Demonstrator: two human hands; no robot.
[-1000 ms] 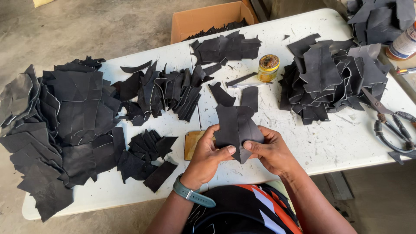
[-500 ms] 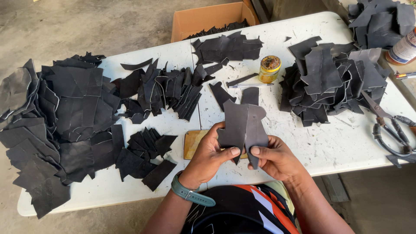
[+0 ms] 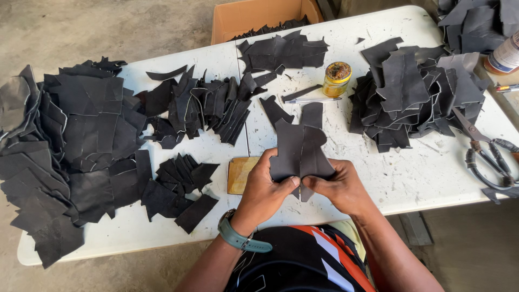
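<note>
A: Black leather piece (image 3: 299, 151) held up over the near edge of the white table (image 3: 378, 178), lower edge pinched.

B: Grip?

A: Left hand (image 3: 263, 189) and right hand (image 3: 339, 186) both closed on it, thumbs meeting, likely pressing overlapped parts together.

B: Around it?

A: Tan board (image 3: 240, 174) just left; open glue jar (image 3: 337, 79) beyond; scissors (image 3: 489, 157) well right; cut stacks (image 3: 86, 146) on the left.
</note>
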